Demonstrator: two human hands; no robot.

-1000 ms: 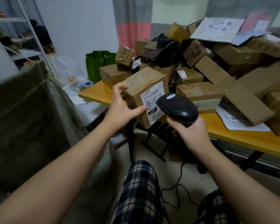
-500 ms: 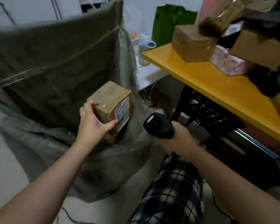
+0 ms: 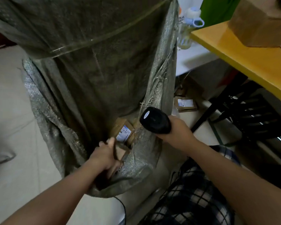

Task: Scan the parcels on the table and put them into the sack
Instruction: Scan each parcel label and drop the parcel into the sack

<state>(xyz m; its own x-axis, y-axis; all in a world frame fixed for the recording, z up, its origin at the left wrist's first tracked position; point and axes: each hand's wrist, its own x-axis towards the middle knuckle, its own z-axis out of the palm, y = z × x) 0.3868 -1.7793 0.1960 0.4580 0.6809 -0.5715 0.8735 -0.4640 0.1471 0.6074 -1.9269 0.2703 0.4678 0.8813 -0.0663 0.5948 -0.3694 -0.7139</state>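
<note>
Sack: the grey-green sack (image 3: 96,78) stands open at the left and centre, its mouth facing the person.
Left hand: the left hand (image 3: 106,154) is down inside the mouth, fingers curled round a brown parcel (image 3: 120,151). The grip is blurred but looks closed.
Change: half a second ago that parcel was held above the sack's rim. Now it is below the rim, just beside a labelled parcel (image 3: 124,132) already lying inside.
Scanner: the black scanner (image 3: 154,120) is at the sack's right edge, pointing at nothing useful.
Right hand: the right hand (image 3: 177,133) is wrapped firmly round its handle.
Table: the yellow table (image 3: 250,62) at the right carries a box (image 3: 258,21).
Meaning: this parcel is probably scanned and only needs releasing, and more wait on the table.
</note>
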